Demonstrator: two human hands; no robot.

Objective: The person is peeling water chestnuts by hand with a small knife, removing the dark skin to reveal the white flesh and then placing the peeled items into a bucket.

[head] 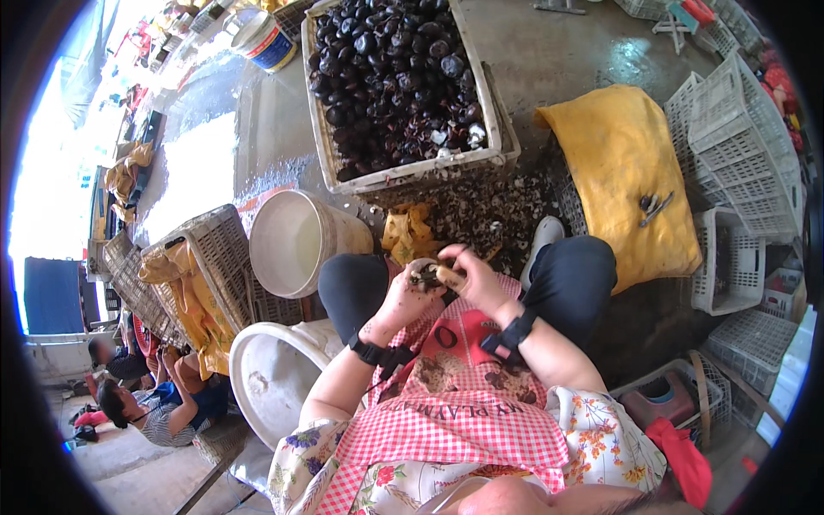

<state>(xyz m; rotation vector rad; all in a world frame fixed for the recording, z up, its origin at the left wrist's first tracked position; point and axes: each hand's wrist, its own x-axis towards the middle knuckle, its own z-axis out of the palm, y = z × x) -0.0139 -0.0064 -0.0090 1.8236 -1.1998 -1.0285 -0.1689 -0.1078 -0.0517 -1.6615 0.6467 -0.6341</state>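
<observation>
My left hand (405, 296) is closed around a small dark, muddy piece (425, 275), perhaps a water chestnut. My right hand (475, 277) is beside it, fingers bent; a tan tip or wrap (450, 278) shows at its thumb, and whether it grips anything is unclear. Both hands are over my red checked apron (450, 425). Beyond them, a pale plastic crate (412, 172) is heaped with dark round corms (399, 77) that look like water chestnuts. Brown and white peelings (496, 206) cover the floor between. A crumpled yellow cloth (409, 232) lies just beyond my hands.
To the left stand a white bucket (322, 244) of cloudy liquid and a large white tub (277, 380). At right, a yellow cloth (631, 148) drapes a crate, with a small metal-looking tool (656, 210) on top. Plastic crates (740, 141) stack farther right. Other people (161, 412) sit at lower left.
</observation>
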